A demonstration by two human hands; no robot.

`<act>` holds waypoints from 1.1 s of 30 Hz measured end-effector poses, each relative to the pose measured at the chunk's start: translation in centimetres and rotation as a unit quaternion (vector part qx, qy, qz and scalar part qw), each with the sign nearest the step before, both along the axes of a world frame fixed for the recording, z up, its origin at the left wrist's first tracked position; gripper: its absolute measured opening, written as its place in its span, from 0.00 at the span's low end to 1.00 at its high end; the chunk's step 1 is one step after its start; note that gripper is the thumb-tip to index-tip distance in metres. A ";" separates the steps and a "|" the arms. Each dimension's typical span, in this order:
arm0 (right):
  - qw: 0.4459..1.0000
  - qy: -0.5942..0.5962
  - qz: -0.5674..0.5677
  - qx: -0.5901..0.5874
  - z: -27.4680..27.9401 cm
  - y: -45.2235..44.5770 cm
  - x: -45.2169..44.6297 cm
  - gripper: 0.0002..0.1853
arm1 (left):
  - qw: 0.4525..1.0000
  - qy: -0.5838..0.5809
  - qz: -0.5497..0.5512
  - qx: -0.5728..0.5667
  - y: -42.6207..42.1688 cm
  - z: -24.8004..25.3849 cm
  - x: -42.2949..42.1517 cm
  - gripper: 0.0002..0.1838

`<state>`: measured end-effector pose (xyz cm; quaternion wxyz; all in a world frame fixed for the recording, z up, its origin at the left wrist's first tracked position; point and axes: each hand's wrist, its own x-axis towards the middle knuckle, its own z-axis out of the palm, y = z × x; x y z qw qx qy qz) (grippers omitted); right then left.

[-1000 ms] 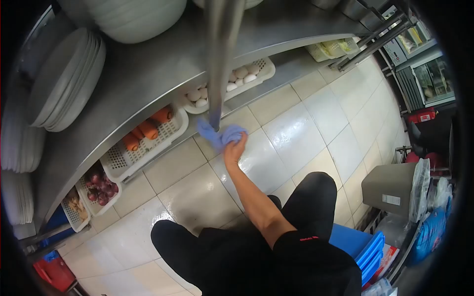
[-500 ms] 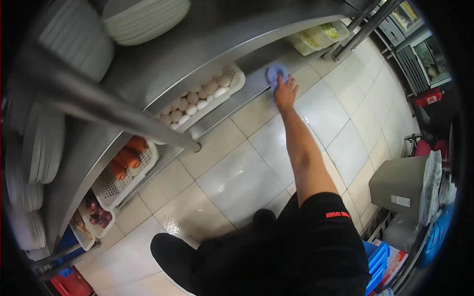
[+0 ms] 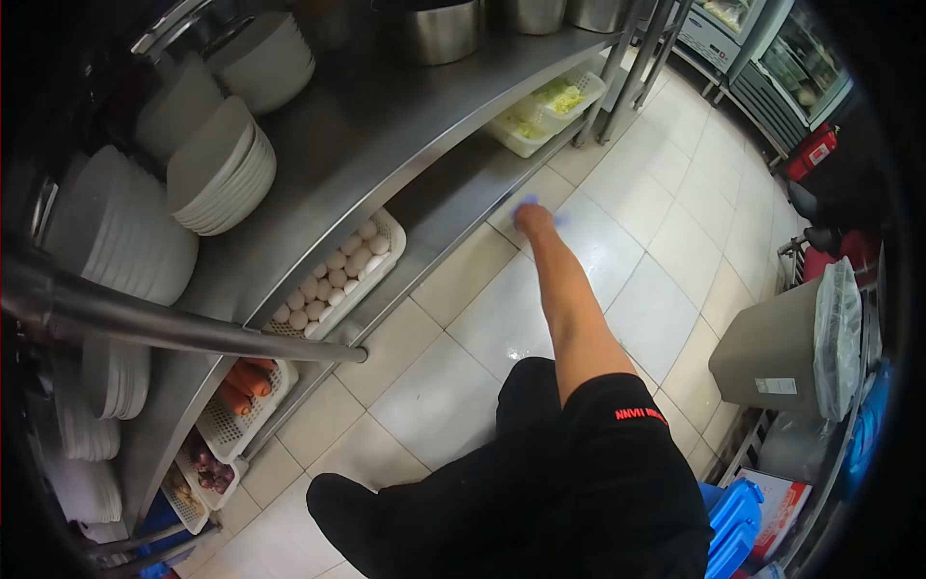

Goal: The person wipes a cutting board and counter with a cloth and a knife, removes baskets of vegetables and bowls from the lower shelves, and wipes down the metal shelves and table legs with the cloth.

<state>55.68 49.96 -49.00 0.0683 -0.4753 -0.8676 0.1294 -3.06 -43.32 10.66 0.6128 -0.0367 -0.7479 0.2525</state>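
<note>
My right hand (image 3: 533,222) reaches out, away from my body, over the tiled floor beside the steel shelf unit. Its fingers are closed around a blue-purple cloth (image 3: 526,202). Only small parts of the cloth show past the hand, and both are a little blurred. Near the hand runs the edge of the low steel shelf (image 3: 434,224), with a white basket of eggs (image 3: 395,237) on it. My left hand is out of view.
White baskets hold leafy greens (image 3: 561,96), carrots (image 3: 253,378) and red onions (image 3: 207,468). White bowls (image 3: 227,179) and plates are stacked above. A steel pole (image 3: 193,328) crosses the left side. A grey bin (image 3: 767,352) and a fire extinguisher (image 3: 812,152) stand at right.
My right hand has lifted off the low shelf and drawn back over the floor, its fingers closing on the cloth. The view has shifted, showing steel pots at the top.
</note>
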 end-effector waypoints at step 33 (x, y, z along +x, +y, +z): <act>0.269 0.520 0.149 -0.797 18.0 -43.6 -10.8 0.44 | -0.595 -0.460 -0.234 0.616 41.4 -45.0 46.1 0.25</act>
